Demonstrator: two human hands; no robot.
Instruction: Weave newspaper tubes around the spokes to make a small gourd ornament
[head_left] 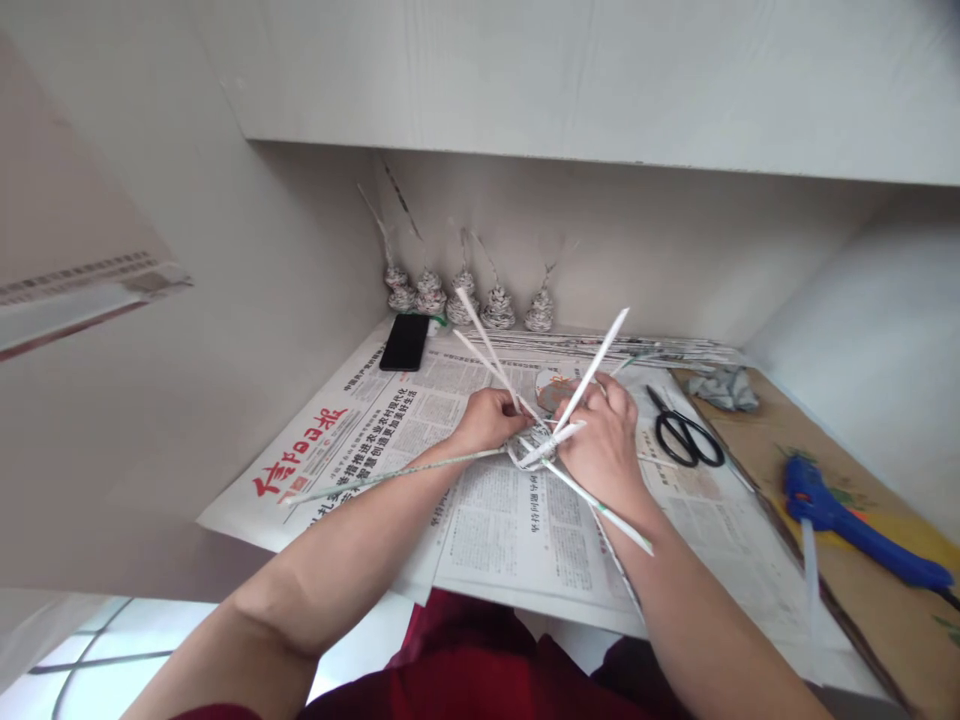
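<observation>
Over the newspaper-covered table, a small weaving of rolled paper strips (534, 450) sits between my hands. Several white strips stick out of it: two point up and left, one points up and right, and others run toward me and to the left across my forearm. My left hand (491, 418) is closed on the far left side of the weaving, its fingertips pinched at the strips. Curled around the right side, my right hand (602, 430) grips the weaving and strips, with its fingers partly hidden. Just behind it lies a round, orange-marked object (551, 390), partly covered.
Several gourd-shaped woven pieces (497, 306) stand along the back wall, beside a black phone (404, 342). Loose paper rods (660, 350) lie at the back. On the right are black-handled scissors (686, 435), a crumpled grey cloth (724, 390) and a blue glue gun (847, 520). A shelf overhangs the table.
</observation>
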